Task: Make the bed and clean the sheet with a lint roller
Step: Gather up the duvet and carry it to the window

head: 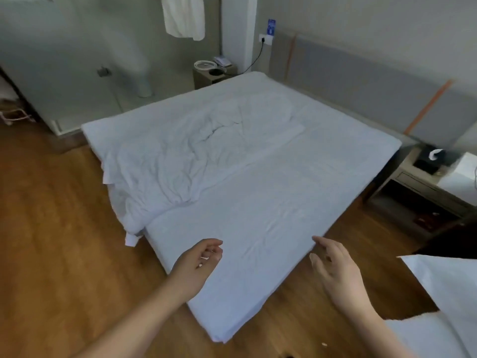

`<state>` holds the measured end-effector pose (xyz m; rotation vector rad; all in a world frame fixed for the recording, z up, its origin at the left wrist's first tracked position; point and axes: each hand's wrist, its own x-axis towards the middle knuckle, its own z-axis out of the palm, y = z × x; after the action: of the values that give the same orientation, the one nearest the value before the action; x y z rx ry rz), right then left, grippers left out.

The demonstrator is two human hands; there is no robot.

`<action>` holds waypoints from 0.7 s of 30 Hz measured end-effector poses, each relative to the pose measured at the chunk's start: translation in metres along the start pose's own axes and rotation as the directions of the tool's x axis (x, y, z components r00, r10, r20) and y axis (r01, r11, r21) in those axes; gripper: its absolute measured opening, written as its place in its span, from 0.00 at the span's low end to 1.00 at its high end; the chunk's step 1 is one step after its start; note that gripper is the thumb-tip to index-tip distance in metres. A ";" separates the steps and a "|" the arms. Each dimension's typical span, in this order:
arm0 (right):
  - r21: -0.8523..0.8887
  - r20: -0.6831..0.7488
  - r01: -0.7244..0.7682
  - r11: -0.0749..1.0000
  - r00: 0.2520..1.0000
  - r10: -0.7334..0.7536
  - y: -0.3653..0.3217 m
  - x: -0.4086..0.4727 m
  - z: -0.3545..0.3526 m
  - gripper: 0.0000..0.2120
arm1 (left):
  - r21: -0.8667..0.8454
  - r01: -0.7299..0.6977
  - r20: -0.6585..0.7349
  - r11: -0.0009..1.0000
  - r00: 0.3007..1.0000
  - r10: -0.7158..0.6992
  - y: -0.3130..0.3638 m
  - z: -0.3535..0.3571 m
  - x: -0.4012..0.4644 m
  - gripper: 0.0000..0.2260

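Reaching over the foot of the bed [335,140], the left hand [198,264] and right hand [335,272] hover with fingers loosely curled, each grip holding nothing. A white sheet [271,202] lies fairly flat across the mattress, while a crumpled duvet [180,151] is bunched on the far left side, spilling over the edge toward the wooden floor [51,241]

A brown wooden plank floor [51,228] spread across the near left. A grey padded headboard [361,81] ran along the far right wall. A small bedside cabinet [214,73] at the far side carried a coiled white cable [205,65]. A white cloth garment [183,16] hung at the far top. A black tissue box [431,160] sat on the right nightstand [423,184].
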<state>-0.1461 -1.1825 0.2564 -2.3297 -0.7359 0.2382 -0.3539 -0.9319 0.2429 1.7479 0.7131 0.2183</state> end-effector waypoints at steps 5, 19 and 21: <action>0.001 0.057 -0.018 1.000 0.998 0.018 -0.077 -0.030 0.084 0.20 | -0.040 0.049 -0.067 0.998 0.996 -0.052 -0.052 -0.117 -0.038 0.09; 0.109 0.219 -0.090 0.990 0.974 0.064 -0.212 0.027 0.251 0.16 | -0.053 0.214 -0.185 0.975 0.958 -0.220 -0.151 -0.339 -0.016 0.12; 0.160 0.214 -0.121 0.980 0.973 0.086 -0.224 0.057 0.283 0.16 | -0.049 0.241 -0.204 0.969 0.948 -0.246 -0.160 -0.368 0.012 0.11</action>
<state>-0.2990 -0.8568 0.1904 -2.2015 -0.6641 0.5758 -0.5819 -0.6037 0.2046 1.6110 1.0677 0.2418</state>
